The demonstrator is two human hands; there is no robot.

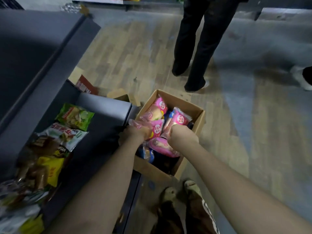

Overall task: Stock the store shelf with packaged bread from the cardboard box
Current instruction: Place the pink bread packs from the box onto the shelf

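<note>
An open cardboard box (189,105) stands on the floor beside the grey shelf (101,105). Inside lie several pink bread packs (158,107) and some blue ones (149,155). My left hand (135,134) grips a pink pack (156,128) at the box's left side. My right hand (182,135) grips another pink pack (179,119) near the box's middle. Both hands are low in the box, with my fingers hidden under the wrappers.
Green, white, brown and yellow snack bags (74,115) lie on the grey shelf at the left. A person in black trousers (199,48) stands on the wooden floor just beyond the box. Flattened cardboard (84,85) lies behind the shelf. My feet (179,191) are below the box.
</note>
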